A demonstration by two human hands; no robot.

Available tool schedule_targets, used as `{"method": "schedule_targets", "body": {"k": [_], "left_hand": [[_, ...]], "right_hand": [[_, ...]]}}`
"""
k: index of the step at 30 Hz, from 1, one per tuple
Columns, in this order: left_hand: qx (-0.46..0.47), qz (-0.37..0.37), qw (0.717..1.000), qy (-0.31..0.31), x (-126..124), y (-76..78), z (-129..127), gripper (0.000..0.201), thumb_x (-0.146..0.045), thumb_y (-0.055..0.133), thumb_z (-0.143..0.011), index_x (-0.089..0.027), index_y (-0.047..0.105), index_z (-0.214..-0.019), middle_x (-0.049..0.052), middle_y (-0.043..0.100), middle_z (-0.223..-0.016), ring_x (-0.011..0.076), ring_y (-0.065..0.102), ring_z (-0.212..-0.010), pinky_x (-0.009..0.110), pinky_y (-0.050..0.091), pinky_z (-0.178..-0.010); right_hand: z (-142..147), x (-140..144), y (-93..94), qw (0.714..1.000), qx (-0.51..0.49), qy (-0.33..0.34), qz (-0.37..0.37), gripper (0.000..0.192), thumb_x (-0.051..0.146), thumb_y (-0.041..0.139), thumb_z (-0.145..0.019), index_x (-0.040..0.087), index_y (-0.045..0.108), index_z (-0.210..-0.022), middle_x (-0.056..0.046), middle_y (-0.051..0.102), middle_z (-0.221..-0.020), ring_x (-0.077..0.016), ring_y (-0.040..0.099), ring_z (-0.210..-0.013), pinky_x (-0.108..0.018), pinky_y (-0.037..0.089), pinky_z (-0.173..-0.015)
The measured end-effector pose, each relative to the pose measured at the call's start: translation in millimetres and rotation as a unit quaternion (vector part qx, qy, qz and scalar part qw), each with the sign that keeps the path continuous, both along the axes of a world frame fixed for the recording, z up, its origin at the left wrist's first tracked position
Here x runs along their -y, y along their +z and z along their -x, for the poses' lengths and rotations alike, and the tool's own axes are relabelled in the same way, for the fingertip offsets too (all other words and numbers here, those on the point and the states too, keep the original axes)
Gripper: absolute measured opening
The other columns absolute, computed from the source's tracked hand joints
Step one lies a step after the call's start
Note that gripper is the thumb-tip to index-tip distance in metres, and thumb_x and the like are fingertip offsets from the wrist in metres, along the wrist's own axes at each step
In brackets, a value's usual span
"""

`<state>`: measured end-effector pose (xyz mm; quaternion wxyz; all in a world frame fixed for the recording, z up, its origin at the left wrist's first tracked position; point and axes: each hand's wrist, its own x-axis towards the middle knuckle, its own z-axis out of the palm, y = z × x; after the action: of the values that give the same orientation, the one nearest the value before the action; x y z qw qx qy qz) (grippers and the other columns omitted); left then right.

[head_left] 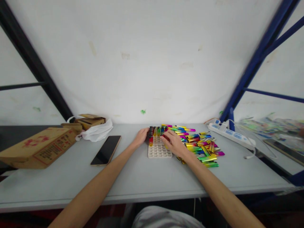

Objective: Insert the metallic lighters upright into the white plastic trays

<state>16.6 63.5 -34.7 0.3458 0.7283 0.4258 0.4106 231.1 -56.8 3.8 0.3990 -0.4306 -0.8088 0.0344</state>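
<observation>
On the pale grey bench (pixel 133 177) a cream plastic tray with a grid of small holes (pixel 158 151) lies flat in front of the person, its far rows filled with upright rainbow-coloured metallic lighters (pixel 157 130). The left hand (pixel 142 136) rests against the tray's far left corner, its fingers curled lightly at the standing lighters; whether they grip one cannot be told. The right hand (pixel 175 143) lies over the tray's right side, fingers bent and close together above the filled rows, and what they pinch, if anything, is hidden. Just right of the tray, touching the right wrist, spreads a loose heap of the same shiny multicoloured lighters (pixel 201 144). A dark smartphone (pixel 106 150) lies to the left, a brown cardboard box (pixel 39 147) farther left, a white power strip (pixel 231 134) to the right.
</observation>
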Motion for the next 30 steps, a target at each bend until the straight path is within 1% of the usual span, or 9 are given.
{"method": "schedule_targets", "body": {"k": [2,4,7,9,14,19,22,26,30], "left_hand": [[0.002,0.002,1.0,0.0,0.1,-0.4,0.0,0.052,-0.052,0.037,-0.087,-0.018,0.075,-0.087,0.006,0.08,-0.098,0.0276,0.067,-0.098,0.037,0.048,-0.094],[0.003,0.004,1.0,0.001,0.1,-0.7,0.1,0.052,-0.053,0.037,-0.087,-0.018,0.075,-0.087,0.006,0.08,-0.096,0.0271,0.067,-0.096,0.037,0.049,-0.092],[0.002,0.003,1.0,0.003,0.2,-0.3,0.3,0.051,-0.053,0.037,-0.087,-0.017,0.075,-0.085,0.006,0.079,-0.093,0.0272,0.067,-0.095,0.037,0.049,-0.091],[0.001,0.002,1.0,0.003,0.6,0.1,0.3,0.051,-0.052,0.038,-0.087,-0.017,0.074,-0.084,0.006,0.079,-0.092,0.0274,0.066,-0.095,0.037,0.049,-0.09],[0.0,0.004,1.0,0.007,1.4,0.7,-0.4,0.051,-0.052,0.036,-0.086,-0.017,0.073,-0.083,0.005,0.078,-0.089,0.0274,0.066,-0.092,0.038,0.049,-0.089],[-0.004,-0.001,1.0,0.008,0.9,1.9,-0.2,0.049,-0.051,0.036,-0.085,-0.019,0.072,-0.081,0.005,0.077,-0.088,0.0273,0.065,-0.096,0.037,0.049,-0.09],[-0.004,0.0,1.0,0.008,0.7,2.9,0.3,0.047,-0.051,0.037,-0.084,-0.019,0.072,-0.081,0.005,0.077,-0.089,0.0276,0.065,-0.097,0.038,0.049,-0.091],[-0.001,0.003,1.0,0.002,1.5,4.3,0.7,0.047,-0.051,0.037,-0.084,-0.019,0.072,-0.082,0.006,0.078,-0.091,0.0274,0.066,-0.095,0.038,0.049,-0.092],[0.003,0.007,1.0,-0.002,2.7,5.7,0.8,0.05,-0.053,0.038,-0.084,-0.018,0.073,-0.086,0.007,0.078,-0.094,0.0284,0.066,-0.097,0.038,0.049,-0.092]], "right_hand": [[4.3,1.9,-0.2,1.0,0.006,0.011,0.027,0.043,0.05,0.041,-0.108,0.022,0.054,-0.078,-0.002,0.059,-0.074,-0.0173,0.054,-0.07,-0.029,0.04,-0.069],[8.6,3.6,-1.4,0.997,-0.015,0.021,0.072,0.043,0.05,0.042,-0.108,0.021,0.055,-0.077,0.001,0.057,-0.066,-0.0152,0.052,-0.062,-0.028,0.037,-0.063],[13.7,3.2,-5.3,0.993,-0.039,0.044,0.103,0.038,0.048,0.045,-0.107,0.021,0.06,-0.085,0.0,0.064,-0.071,-0.016,0.057,-0.064,-0.027,0.039,-0.063],[15.6,0.8,-8.9,0.993,-0.032,0.058,0.101,0.035,0.047,0.046,-0.107,0.02,0.063,-0.09,-0.002,0.068,-0.075,-0.0172,0.06,-0.068,-0.027,0.041,-0.065],[17.7,-5.9,-15.7,0.995,0.001,0.059,0.081,0.034,0.044,0.044,-0.108,0.02,0.065,-0.098,-0.005,0.071,-0.084,-0.0189,0.065,-0.076,-0.029,0.046,-0.071],[24.2,-5.9,-12.9,0.994,0.043,0.066,0.075,0.026,0.038,0.048,-0.108,0.019,0.065,-0.103,-0.009,0.074,-0.095,-0.0204,0.069,-0.086,-0.03,0.049,-0.077],[29.8,-3.8,-8.8,0.992,0.09,0.044,0.074,0.023,0.036,0.051,-0.108,0.017,0.064,-0.106,-0.01,0.075,-0.099,-0.0219,0.07,-0.09,-0.03,0.049,-0.078],[37.7,-0.4,-5.3,0.984,0.17,-0.017,0.05,0.027,0.04,0.051,-0.107,0.016,0.063,-0.108,-0.012,0.074,-0.098,-0.0242,0.071,-0.09,-0.031,0.049,-0.076],[38.5,2.3,-3.2,0.98,0.194,-0.015,0.035,0.03,0.046,0.055,-0.104,0.017,0.064,-0.102,-0.01,0.073,-0.092,-0.0218,0.069,-0.086,-0.029,0.047,-0.076]]}}
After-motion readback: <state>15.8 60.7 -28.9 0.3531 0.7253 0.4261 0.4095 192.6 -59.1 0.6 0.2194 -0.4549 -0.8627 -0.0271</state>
